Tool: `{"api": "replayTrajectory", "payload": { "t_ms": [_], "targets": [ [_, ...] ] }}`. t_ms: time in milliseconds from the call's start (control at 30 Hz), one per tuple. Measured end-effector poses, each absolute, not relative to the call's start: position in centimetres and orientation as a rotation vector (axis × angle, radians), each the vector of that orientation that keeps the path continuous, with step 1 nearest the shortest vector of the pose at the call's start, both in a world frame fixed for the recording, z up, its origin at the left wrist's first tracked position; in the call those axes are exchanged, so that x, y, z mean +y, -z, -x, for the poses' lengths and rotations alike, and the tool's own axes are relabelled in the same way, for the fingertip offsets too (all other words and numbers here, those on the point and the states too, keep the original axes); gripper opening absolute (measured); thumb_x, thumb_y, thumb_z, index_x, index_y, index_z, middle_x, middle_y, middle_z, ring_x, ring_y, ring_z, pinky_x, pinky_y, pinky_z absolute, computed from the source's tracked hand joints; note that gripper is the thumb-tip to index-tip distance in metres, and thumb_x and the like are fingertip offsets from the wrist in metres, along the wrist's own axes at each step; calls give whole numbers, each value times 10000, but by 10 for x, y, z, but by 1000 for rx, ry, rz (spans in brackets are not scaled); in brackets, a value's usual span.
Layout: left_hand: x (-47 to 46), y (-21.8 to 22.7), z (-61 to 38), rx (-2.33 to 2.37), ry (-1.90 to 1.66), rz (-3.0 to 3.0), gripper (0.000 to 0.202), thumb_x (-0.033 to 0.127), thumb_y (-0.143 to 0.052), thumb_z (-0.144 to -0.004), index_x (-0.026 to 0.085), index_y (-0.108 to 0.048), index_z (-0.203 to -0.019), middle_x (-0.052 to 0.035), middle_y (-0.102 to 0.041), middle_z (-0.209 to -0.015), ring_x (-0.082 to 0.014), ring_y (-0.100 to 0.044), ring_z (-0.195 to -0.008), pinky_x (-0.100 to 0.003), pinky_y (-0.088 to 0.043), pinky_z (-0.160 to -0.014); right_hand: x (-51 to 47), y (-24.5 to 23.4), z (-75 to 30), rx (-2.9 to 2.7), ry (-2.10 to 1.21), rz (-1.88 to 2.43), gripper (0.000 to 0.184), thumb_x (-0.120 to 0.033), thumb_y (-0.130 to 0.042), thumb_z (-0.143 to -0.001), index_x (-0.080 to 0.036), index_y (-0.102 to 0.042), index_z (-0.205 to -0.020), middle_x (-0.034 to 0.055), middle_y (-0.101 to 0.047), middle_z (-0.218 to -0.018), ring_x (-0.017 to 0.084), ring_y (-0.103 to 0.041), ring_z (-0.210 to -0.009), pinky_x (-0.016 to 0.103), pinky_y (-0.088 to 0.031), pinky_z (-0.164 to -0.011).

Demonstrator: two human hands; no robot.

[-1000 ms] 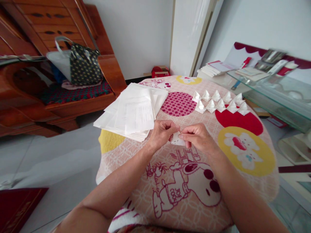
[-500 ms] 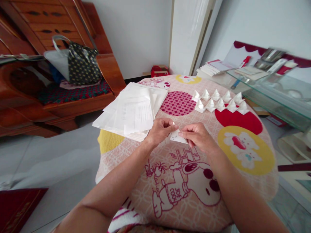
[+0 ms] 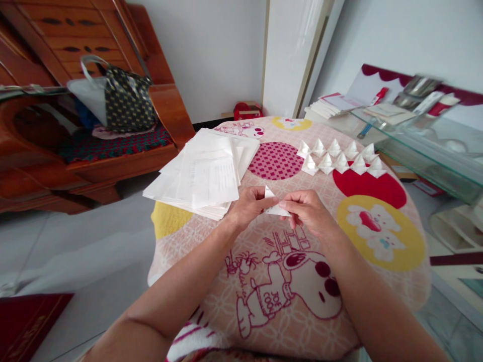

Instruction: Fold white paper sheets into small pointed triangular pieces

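A small folded piece of white paper (image 3: 278,209) is held between my two hands above the cloth-covered table. My left hand (image 3: 251,205) pinches its left side, with a pointed corner sticking up past the thumb. On the other side, my right hand (image 3: 304,207) grips the paper between thumb and fingers. Parts of the folds are hidden by the fingers. Beyond my right hand stand two rows of folded paper boats (image 3: 341,162). A stack of white paper sheets (image 3: 206,168) lies just beyond my left hand.
The round table has a patterned tablecloth (image 3: 287,291) with cartoon figures. A glass shelf (image 3: 426,151) holding metal bowls and papers stands close on the right. At the left is a wooden bench (image 3: 162,115) with a dotted bag (image 3: 128,100) on it.
The paper has turned in my hands, and its pointed corner now stands higher beside the left thumb. My left thumb has shifted slightly toward the right hand. The boats and stack stay put.
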State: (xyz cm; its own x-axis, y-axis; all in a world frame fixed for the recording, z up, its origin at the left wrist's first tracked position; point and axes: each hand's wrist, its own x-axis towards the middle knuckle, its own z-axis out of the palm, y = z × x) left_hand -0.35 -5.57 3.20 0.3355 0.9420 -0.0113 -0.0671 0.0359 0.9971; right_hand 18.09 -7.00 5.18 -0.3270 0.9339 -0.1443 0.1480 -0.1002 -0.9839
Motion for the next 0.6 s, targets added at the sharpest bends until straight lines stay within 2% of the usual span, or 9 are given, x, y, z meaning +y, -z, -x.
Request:
{"api": "replayTrajectory", "payload": {
  "t_ms": [100, 200, 433, 600],
  "targets": [
    [-53, -29, 5, 924, -1056, -1236, 359, 452, -782, -736, 159, -601, -636, 36, -524, -559, -63, -405, -502, -213, -285, -481, -68, -53, -184, -1488, -1517, 1194, 382, -500, -659, -830, -167, -652, -644, 52, -708, -606, 86, -544, -372, 203, -293, -345],
    [-51, -27, 7, 941, -1117, -1232, 355, 441, -769, -757, 163, -589, -631, 31, -526, -556, -68, -433, -501, -211, -314, -479, -68, -54, -186, -1511, -1495, 1193, 400, -515, -648, -845, -166, -648, -650, 50, -703, -615, 88, -560, -391, 203, -312, -352],
    [-56, -32, 3, 999, -1126, -1346, 320, 394, -749, -782, 161, -583, -641, 37, -535, -574, -65, -456, -516, -200, -342, -485, -71, -51, -179, -1580, -1324, 1220, 262, -318, -645, -775, -187, -598, -553, -1, -622, -534, 82, -543, -423, 196, -359, -404],
    [-57, -33, 0, 1005, -1151, -1318, 314, 404, -753, -776, 158, -602, -653, 37, -539, -562, -62, -455, -492, -200, -344, -469, -70, -49, -177, -1509, -1294, 1216, 237, -284, -625, -729, -199, -585, -511, -9, -595, -487, 84, -506, -396, 205, -353, -399]
  ]
}}
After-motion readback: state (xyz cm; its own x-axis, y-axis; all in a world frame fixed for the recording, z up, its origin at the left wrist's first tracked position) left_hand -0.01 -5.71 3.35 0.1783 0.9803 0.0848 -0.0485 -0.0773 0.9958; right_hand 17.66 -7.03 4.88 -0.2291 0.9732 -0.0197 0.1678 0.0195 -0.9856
